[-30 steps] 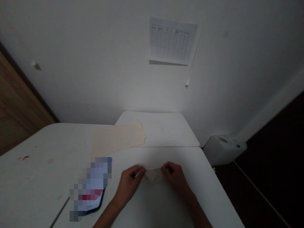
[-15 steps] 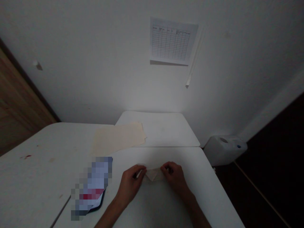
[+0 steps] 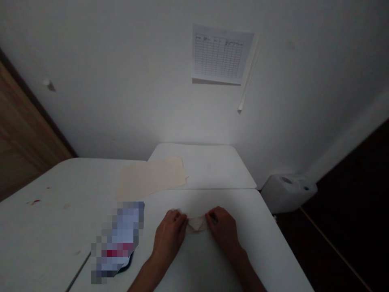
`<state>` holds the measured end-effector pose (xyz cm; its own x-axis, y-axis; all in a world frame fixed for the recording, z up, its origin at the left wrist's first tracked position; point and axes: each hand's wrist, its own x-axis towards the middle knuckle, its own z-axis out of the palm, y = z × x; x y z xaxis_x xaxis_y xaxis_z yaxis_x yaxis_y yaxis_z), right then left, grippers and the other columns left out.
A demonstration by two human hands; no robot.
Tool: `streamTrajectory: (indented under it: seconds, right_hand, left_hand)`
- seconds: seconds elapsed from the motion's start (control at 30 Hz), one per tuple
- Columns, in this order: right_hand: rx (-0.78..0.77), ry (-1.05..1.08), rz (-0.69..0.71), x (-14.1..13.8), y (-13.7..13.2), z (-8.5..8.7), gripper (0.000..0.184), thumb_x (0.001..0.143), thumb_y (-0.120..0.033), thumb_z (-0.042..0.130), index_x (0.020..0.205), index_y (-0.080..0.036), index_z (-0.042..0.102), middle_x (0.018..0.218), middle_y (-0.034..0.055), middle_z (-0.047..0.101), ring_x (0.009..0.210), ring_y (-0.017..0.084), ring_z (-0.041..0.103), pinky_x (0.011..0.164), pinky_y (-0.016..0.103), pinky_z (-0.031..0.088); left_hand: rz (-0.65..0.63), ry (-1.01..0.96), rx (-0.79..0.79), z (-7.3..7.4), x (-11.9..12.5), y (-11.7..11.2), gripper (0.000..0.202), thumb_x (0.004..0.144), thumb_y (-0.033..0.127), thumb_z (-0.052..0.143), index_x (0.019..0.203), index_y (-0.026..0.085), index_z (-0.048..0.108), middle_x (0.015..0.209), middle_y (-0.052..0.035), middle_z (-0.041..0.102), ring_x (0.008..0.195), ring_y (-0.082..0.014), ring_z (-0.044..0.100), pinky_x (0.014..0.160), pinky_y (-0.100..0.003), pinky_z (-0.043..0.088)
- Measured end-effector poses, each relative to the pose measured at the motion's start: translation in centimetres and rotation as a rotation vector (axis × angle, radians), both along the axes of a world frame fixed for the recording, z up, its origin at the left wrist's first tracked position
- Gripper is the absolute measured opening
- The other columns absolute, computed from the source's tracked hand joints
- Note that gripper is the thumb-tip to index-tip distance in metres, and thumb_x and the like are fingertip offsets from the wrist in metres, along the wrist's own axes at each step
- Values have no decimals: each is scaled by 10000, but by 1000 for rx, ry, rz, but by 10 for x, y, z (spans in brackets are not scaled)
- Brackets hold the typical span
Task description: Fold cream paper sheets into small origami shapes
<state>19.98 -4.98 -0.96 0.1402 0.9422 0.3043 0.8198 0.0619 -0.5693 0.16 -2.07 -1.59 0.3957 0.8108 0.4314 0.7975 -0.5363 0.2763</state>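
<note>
A small folded piece of cream paper (image 3: 197,223) lies on the white table (image 3: 194,263), its lower edge coming to a point. My left hand (image 3: 169,235) presses on its left side with fingers held together. My right hand (image 3: 221,228) rests on its right side, fingertips pinched at the paper's edge. Both hands hide the ends of the paper.
A stack of cream sheets (image 3: 152,177) lies farther back on the table. A blurred-out flat object (image 3: 117,240) sits to the left of my left hand. A white plastic canister (image 3: 288,190) stands on the dark floor at right. A printed chart (image 3: 221,54) hangs on the wall.
My left hand has slid a little to the right and flattened onto the paper, so less of the folded paper shows. My right hand has barely moved.
</note>
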Motion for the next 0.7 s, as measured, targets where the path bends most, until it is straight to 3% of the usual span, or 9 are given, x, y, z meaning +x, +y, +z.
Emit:
streamTrajectory:
  seconds: [0.07,0.13,0.27,0.4,0.7]
  right_hand:
    - [0,-12,-9,0,1,-1,153,878,-254,534,762,-205,622,794,33,653,769,184,600,722,265,412]
    - [9,-18,-11,0,1,-3,157,881,-248,530,760,-206,621,784,36,651,761,187,601,718,269,412]
    - [27,-19,6,1,2,-5,171,887,-241,519,753,-205,619,773,42,648,749,189,601,718,277,417]
    - [23,-11,3,1,2,-5,172,893,-244,522,767,-200,630,783,45,650,751,187,601,723,281,423]
    - [42,-35,15,3,1,-5,151,903,-209,550,791,-196,650,814,42,637,787,186,597,764,279,441]
  left_hand:
    - [-40,7,91,-4,1,-1,215,886,124,464,941,195,659,1006,-102,631,939,-248,581,775,-388,533]
    - [-170,-3,146,-8,1,-2,305,852,52,453,1032,203,649,1125,-106,622,1034,-248,574,844,-405,532]
    - [-368,28,96,-10,-1,-6,372,857,58,474,1152,230,623,1215,-89,625,1104,-254,576,925,-456,513]
    - [-379,30,48,-3,0,-10,279,896,173,531,1147,240,634,1211,-79,640,1095,-270,583,939,-492,497]
    - [-373,11,16,5,3,-9,231,880,140,530,1011,242,691,1169,-62,665,1045,-264,589,889,-481,508]
